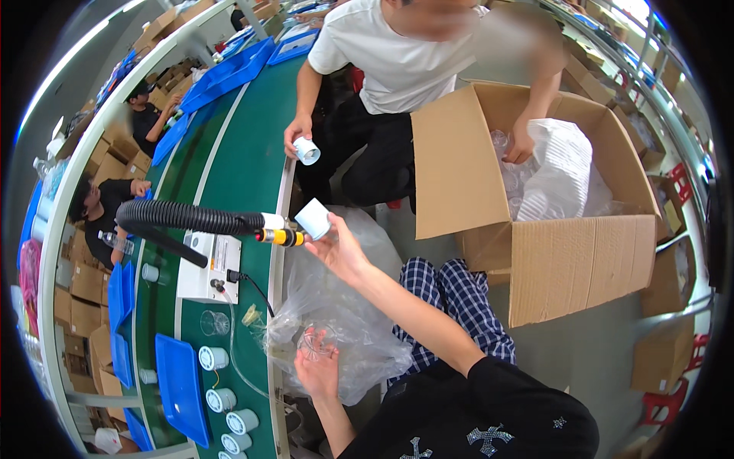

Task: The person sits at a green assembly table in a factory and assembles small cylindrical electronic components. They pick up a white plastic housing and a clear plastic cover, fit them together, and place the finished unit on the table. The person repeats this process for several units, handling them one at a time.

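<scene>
My right hand [338, 251] is closed on a white cup-shaped part [312, 219], tilted beside the yellow-and-black nozzle [281, 237] at the end of a black corrugated hose [191, 217]. Lower down, my left hand [317, 373] has its fingers around a clear plastic cup [315, 341]. A large clear plastic bag [367, 321] spreads under and around that hand, across the bench edge and toward my lap.
On the green bench [248, 306] stand a white box-shaped device [208, 264], another clear cup [215, 323], a blue tray [181, 390] and several white round parts [221, 399]. Opposite, a co-worker [397, 61] holds a white cup [306, 151] and reaches into an open carton [459, 164].
</scene>
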{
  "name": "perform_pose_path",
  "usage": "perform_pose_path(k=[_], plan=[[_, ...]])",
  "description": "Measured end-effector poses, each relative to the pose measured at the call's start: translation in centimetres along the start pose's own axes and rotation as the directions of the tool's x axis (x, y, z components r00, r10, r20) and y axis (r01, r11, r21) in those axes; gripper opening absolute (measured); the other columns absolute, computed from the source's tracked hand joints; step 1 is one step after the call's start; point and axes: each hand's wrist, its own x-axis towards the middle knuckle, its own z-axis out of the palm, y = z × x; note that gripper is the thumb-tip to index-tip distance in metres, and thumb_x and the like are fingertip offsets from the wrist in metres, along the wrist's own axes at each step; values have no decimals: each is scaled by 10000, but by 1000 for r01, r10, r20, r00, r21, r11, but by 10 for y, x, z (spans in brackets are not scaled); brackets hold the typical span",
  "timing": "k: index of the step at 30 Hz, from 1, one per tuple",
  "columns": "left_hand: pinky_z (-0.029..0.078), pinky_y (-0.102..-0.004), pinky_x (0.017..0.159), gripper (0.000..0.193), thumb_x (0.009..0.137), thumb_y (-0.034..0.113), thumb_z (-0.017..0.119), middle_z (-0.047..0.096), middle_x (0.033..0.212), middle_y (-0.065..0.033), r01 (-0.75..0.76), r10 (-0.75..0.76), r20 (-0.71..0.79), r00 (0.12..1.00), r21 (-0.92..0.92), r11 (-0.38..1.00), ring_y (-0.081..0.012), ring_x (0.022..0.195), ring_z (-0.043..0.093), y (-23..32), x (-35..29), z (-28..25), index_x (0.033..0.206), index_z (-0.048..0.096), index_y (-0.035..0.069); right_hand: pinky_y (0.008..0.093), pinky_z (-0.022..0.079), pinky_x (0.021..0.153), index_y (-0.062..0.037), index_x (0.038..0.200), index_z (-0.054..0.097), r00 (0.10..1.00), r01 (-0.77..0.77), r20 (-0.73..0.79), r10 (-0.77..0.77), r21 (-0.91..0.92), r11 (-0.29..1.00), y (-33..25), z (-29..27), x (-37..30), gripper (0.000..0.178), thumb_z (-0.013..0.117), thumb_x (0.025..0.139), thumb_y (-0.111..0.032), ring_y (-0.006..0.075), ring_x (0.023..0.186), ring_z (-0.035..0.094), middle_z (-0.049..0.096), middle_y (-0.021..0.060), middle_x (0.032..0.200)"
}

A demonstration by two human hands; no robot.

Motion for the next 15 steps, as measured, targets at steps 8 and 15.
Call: perform_pose_path(k=[8,15], plan=[[417,-340,743,492,865,380,424,518,1123,-100,14,-16,-44,999,-49,999,-201,816,529,0,10,-4,1242,428,64,285,515,671,57,1112,434,973,-230,131,189,490,841,-2,-4,10,525,278,927,-409,190,769,537,490,134,907],[396,-323,752,483,869,407,420,533,1113,-74,14,-15,-45,999,-14,1000,-189,813,493,2,13,-1,1223,458,81,238,432,587,44,1203,421,793,-526,592,146,544,654,-25,-16,11,521,276,935,-379,151,694,462,482,104,884]])
